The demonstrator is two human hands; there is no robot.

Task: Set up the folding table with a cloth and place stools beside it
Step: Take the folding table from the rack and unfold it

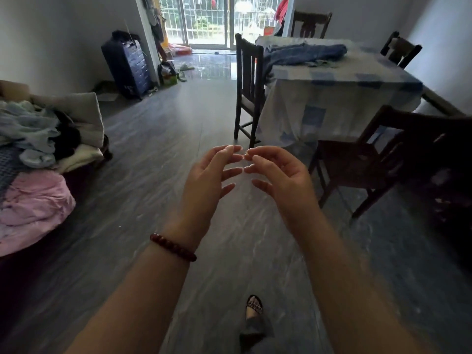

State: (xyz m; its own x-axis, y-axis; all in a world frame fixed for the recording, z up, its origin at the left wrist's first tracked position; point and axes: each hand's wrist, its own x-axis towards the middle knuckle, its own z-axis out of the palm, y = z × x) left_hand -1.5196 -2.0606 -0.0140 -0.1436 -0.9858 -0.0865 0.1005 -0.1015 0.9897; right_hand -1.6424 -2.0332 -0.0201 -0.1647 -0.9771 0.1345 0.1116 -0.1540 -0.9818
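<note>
Both hands hover empty over the grey floor (153,149): my left hand (209,175) and right hand (278,175) face each other, fingers loosely curled and spread, fingertips almost meeting, holding nothing. Beyond the right hand's fingertips, well apart, stands a dining table (339,81) under a checked tablecloth (319,106), with a crumpled blue cloth (304,54) lying on top. A dark wooden chair (249,80) stands straight past the fingertips. No folding table or stools are in view. I judge the blue cloth light, soft and limp, likely to sag and drag; I would pinch it at an edge or two corners, one in each hand.
</note>
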